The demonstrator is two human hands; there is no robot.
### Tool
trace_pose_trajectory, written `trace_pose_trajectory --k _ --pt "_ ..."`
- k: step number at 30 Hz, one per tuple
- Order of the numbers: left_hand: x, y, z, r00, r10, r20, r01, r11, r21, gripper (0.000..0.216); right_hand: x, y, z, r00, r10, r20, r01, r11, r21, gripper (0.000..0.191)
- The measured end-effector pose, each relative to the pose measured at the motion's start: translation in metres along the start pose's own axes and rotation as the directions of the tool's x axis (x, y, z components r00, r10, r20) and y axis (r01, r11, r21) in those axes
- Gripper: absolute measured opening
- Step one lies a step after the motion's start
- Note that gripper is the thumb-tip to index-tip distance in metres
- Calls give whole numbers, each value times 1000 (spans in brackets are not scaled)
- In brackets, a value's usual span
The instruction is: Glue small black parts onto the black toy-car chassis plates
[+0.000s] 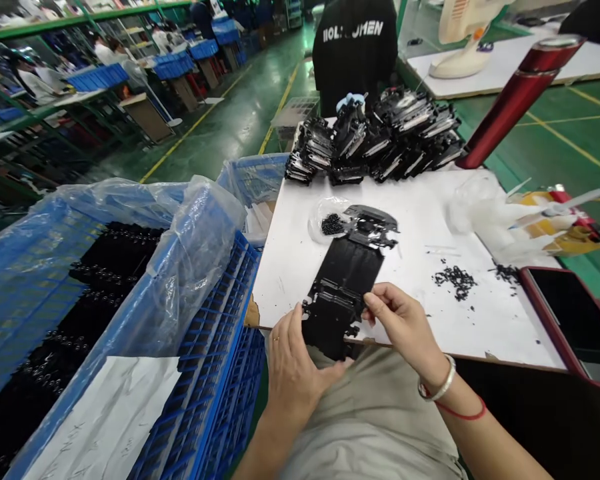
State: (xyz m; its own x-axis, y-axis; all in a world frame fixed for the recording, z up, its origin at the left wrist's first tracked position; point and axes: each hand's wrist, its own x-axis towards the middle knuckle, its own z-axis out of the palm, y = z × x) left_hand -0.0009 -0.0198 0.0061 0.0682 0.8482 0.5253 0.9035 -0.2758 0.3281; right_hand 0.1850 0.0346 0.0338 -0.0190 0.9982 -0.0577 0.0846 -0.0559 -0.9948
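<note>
Panel [343, 280] — long axis forward, leaning right — near end overhanging the table [413, 257].

Silvery bangle [451, 375], red cord bracelet [473, 417], beige clothing [375, 413], and a ring [276, 339] (slim, gold-toned) on the left hand [295, 367].

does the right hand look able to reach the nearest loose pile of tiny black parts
Probably yes: the pile lies near the right hand on the white tabletop, nothing visible between them.
</note>
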Motion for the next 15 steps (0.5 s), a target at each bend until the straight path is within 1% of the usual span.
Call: trace_pose_trajectory --k 2,5,6,8,10,11,13,15 --pt "-1 -10 0 997 -53 -60 55 998 24 92 13 -2 16 995 6 99 -6 1000 2 30" --pt "2 -31 -1 986 -120 -114 121 993 2 88 33 -4 39 976 -9 220 12 1000 -10 26" --pt "4 -39 0 983 -138 -124 139 990 -5 87 38 -6 45 970 -23 241 27 1000 -13 26" --pt "10 -55 3 976 -167 -139 168 986 -3 84 46 -9 54 964 -55 261 67 997 -36 35" --pt "16 -70 9 971 -189 -147 194 981 19 82 50 -11 57 961 -81 264 106 991 -81 43" --pt "20 -76 12 969 -199 -148 206 978 33 82 50 -12 56 961 -88 261 119 987 -106 44" --pt "26 -86 19 968 -213 -132 222 973 59 81 47 -11 48 965 -85 247 128 978 -163 42" --pt "32 -91 25 966 -237 -102 246 966 80 80 41 -8 35 974 -68 218 121 963 -241 39"
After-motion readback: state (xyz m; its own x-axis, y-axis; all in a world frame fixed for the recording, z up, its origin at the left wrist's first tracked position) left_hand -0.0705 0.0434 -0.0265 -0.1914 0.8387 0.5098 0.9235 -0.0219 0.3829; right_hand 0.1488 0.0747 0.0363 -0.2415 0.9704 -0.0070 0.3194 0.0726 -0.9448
